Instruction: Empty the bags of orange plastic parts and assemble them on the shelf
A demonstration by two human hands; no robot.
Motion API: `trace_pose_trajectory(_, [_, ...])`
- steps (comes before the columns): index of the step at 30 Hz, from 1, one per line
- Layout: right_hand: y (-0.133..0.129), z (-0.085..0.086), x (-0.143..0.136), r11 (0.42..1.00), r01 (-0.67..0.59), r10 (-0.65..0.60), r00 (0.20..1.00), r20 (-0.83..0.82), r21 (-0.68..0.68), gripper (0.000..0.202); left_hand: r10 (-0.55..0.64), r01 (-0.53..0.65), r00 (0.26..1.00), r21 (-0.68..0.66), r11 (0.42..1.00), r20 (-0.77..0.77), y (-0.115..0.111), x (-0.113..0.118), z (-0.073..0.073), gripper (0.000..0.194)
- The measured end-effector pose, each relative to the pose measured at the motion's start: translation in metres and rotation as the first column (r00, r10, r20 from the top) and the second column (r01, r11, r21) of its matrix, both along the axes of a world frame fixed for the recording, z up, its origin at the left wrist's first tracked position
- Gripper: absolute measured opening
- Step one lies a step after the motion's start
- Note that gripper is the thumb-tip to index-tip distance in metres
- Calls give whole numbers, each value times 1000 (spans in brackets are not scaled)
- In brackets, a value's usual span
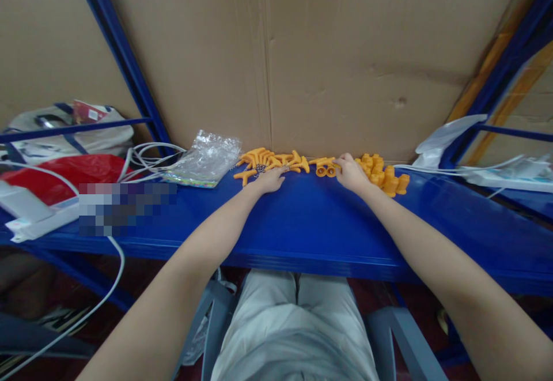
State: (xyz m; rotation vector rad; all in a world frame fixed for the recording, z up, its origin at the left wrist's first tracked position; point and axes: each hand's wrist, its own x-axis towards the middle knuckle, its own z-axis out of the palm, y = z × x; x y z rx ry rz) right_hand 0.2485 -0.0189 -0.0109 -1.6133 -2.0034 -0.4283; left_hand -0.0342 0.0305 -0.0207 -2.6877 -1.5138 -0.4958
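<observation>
Along the back of the blue shelf lies a row of orange plastic pieces. On the left is a heap of T-shaped orange pieces [259,156] with small metal chains among them. My left hand [271,180] rests at the front of this heap, fingers stretched out and thumb apart. Farther right, my right hand [352,174] has its fingers bent in at an orange piece [330,170], beside another with a round open end facing me. Its fingertips are partly hidden. Several short orange cylinder-like pieces [391,182] are grouped just right of that hand.
A clear plastic bag [211,156] lies left of the heap. White cables [147,159], a red bag [56,176] and a white power strip [47,217] are farther left. Cardboard [324,70] walls the back, between blue posts [125,52]. The blue shelf [311,225] has a raised front edge.
</observation>
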Motion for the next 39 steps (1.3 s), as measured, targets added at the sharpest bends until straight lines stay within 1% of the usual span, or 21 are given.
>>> trace_pose_trajectory(3, [1,-1,-1,1000,11,-11,1000,-4,-19,43,34,-35,999,46,998,8,-1,0,0,45])
trace_pose_trajectory(6, [1,0,-5,999,12,-12,1000,-1,-44,43,80,-84,996,91,992,40,-4,2,2,34])
trace_pose_trajectory(9, [0,5,-11,999,14,-13,1000,6,-45,41,105,-117,988,103,988,113,-8,4,6,23])
trace_pose_trajectory(11, [-2,11,-17,998,34,-33,999,20,-55,40,119,-134,983,104,985,143,-11,5,9,20])
trace_pose_trajectory(16, [-1,30,-32,986,131,-118,986,117,-107,40,170,-184,977,104,978,126,-24,9,19,24])
trace_pose_trajectory(20, [10,35,-42,968,208,-174,959,223,-138,37,155,-178,973,129,975,172,-31,13,24,24])
trace_pose_trajectory(23, [18,32,-46,956,225,-173,950,259,-187,37,150,-188,966,179,966,209,-32,14,25,23])
trace_pose_trajectory(26, [22,25,-45,947,198,-137,961,241,-252,40,146,-202,957,215,956,251,-33,14,26,22])
trace_pose_trajectory(31, [20,12,-40,936,160,-106,978,181,-315,48,68,-175,937,291,940,344,-37,16,29,18])
trace_pose_trajectory(35, [21,2,-40,936,99,-34,981,192,-338,51,-8,-126,936,354,927,353,-42,21,31,15])
trace_pose_trajectory(39, [25,-7,-39,956,56,-9,987,163,-288,54,-95,-23,942,346,938,321,-47,26,32,13])
